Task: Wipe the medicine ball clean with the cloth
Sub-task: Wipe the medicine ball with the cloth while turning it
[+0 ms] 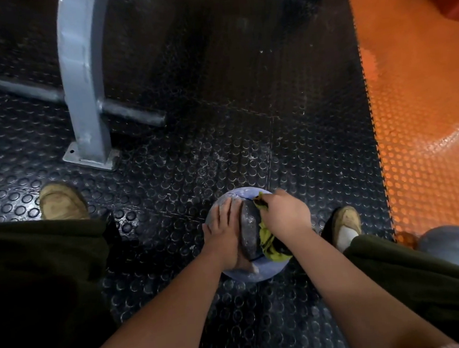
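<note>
A dusty blue and grey medicine ball (249, 226) sits on the black studded floor between my feet. My left hand (225, 234) lies flat on its left side with straight fingers, steadying it. My right hand (285, 214) grips a yellow-green cloth (269, 241) and presses it against the ball's right side. Part of the cloth hangs down below my wrist.
A grey metal post (83, 83) with a base plate and crossbar stands at the back left. Orange studded flooring (419, 106) runs along the right. A second grey and green ball (453, 248) lies by my right leg. My shoes (62, 202) flank the ball.
</note>
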`<state>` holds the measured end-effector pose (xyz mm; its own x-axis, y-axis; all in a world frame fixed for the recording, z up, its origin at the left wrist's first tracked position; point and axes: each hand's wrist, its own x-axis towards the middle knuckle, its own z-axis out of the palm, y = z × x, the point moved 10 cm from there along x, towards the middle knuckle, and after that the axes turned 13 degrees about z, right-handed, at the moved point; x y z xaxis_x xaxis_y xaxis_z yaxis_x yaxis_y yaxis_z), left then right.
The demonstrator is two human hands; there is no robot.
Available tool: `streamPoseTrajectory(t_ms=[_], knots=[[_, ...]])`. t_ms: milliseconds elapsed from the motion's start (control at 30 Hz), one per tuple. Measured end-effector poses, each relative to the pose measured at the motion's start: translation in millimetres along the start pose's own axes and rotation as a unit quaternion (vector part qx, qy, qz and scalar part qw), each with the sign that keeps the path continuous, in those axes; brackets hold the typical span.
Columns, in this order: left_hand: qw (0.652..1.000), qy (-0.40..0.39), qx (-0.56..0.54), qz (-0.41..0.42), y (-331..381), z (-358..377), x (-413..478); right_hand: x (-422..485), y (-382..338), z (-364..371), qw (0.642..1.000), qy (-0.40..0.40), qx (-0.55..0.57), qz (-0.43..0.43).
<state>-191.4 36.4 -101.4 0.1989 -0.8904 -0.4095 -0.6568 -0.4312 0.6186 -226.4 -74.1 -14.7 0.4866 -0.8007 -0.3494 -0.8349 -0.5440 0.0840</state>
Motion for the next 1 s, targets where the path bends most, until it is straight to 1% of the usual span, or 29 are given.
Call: streamPoseTrajectory(t_ms=[67,167,267,400,533,667,800,900,1000], knots=[[1.0,0.005,0.026,0.002,2.0,0.6,0.6,8.2,-14.8,-3.8,0.999,0.001,-0.031,-0.015],[0.999,0.033,0.007,0.004,1.2,-2.3,3.7,12.5,-20.3,-5.7,0.998,-0.007,-0.052,-0.024],[0.999,0.043,-0.023,0.021,0.7,-9.0,3.9,-3.3,-14.5,-0.6,0.997,-0.011,-0.05,-0.058],[0.999,0.037,-0.025,0.025,3.0,-11.3,4.7,-35.3,-2.8,10.9,0.996,-0.024,-0.028,-0.086],[0.999,0.022,0.0,0.037,7.9,-6.6,1.1,-15.5,-6.2,0.9,0.997,-0.015,-0.038,-0.067],[0.998,0.033,0.034,0.04,6.4,-7.6,1.3,12.3,-22.7,-3.7,0.998,-0.038,-0.043,-0.027],[0.998,0.047,-0.036,0.025,-2.9,-11.3,10.7,-17.8,-25.6,4.9,0.995,-0.039,-0.069,-0.057],[0.997,0.048,-0.052,0.01,-1.7,-14.6,18.3,-53.1,-19.2,13.7,0.992,-0.038,-0.08,-0.094],[0.998,0.042,-0.054,0.007,2.1,-13.4,20.6,-54.0,-12.4,13.3,0.994,-0.043,-0.064,-0.076]])
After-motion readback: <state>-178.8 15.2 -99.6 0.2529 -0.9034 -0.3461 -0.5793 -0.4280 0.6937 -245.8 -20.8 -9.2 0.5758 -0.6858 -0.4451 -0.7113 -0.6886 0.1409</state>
